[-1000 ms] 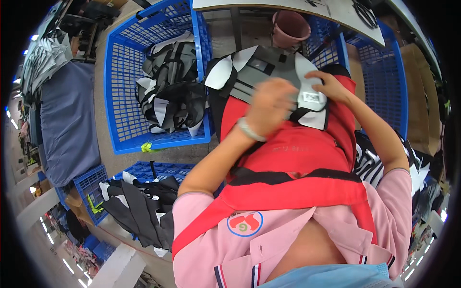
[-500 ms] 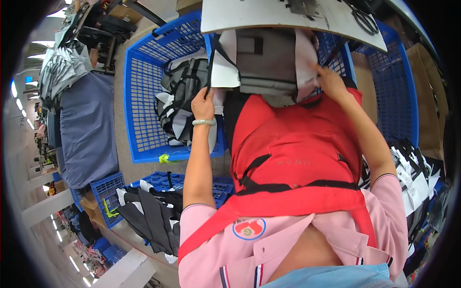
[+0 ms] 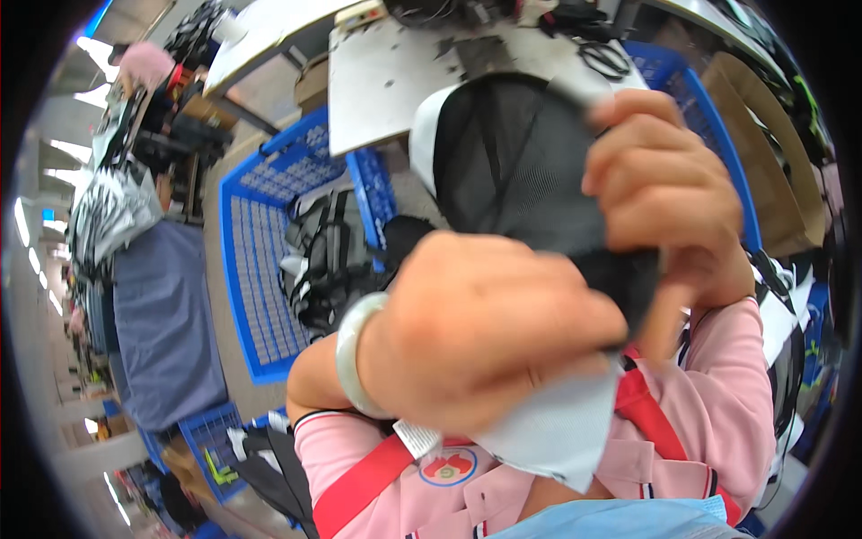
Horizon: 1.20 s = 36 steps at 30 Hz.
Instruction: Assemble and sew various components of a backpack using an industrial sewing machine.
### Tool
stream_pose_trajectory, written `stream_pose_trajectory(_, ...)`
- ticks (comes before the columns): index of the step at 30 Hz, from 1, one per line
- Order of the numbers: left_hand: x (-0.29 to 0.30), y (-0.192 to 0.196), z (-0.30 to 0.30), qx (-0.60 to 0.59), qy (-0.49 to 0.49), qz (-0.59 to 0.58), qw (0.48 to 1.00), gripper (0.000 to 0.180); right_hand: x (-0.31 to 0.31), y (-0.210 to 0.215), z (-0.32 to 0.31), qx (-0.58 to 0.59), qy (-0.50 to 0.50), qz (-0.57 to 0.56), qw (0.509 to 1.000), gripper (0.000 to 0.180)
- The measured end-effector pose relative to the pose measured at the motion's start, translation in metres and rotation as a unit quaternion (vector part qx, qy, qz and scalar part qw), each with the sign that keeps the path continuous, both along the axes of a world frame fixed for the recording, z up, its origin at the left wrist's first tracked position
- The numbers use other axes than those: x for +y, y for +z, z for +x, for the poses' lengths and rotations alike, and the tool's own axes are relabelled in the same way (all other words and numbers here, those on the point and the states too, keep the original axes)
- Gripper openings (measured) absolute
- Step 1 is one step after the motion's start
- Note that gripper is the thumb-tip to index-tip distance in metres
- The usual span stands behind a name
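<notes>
Two hands are holding one garment piece [image 3: 516, 171] raised close to the camera, black mesh with a white edge and a pale grey panel hanging at its 6 o'clock end. Left hand [image 3: 485, 337] is gripping the lower part, its grip clenched on the fabric, a pale bangle [image 3: 352, 355] sitting on the wrist at 9 o'clock of the fist. Right hand [image 3: 664, 193] is grasping the piece at its 3 o'clock edge, fingers curled over the mesh. Behind the piece, at 12 o'clock, a grey worktop [image 3: 386, 81] is showing, scattered with small dark scraps. At 9 o'clock of the hands, a blue plastic crate [image 3: 256, 269] is holding folded black-and-grey garments [image 3: 332, 256].
</notes>
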State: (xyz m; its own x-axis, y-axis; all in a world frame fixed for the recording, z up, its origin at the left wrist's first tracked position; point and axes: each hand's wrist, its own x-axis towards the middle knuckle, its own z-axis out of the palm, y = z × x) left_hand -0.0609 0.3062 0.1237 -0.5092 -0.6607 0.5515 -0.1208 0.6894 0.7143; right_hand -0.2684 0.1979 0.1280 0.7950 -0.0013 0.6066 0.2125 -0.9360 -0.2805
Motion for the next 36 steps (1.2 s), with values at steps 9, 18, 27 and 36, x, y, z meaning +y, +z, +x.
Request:
stream_pose_trajectory(9, -0.104, -0.049, 0.003, 0.083, 0.111, 0.357, 0.924, 0.018, -0.055, -0.029, -0.018, 0.112, -0.260, 0.219, 0.934, 0.021)
stream_pose_trajectory(18, -0.171, -0.081, 0.008, -0.004, 0.208, 0.227, 0.951, 0.019, -0.128, -0.073, -0.008, 0.134, -0.251, 0.296, 0.912, 0.034)
stream_pose_trajectory(27, -0.233, -0.106, 0.035, -0.013, 0.260, 0.228, 0.938, 0.022, -0.184, -0.098, 0.023, 0.127, -0.285, 0.275, 0.909, 0.036)
stream_pose_trajectory(36, -0.270, -0.127, 0.041, 0.015, 0.285, 0.289, 0.914, 0.025, -0.219, -0.126, 0.034, 0.104, -0.313, 0.279, 0.902, 0.043)
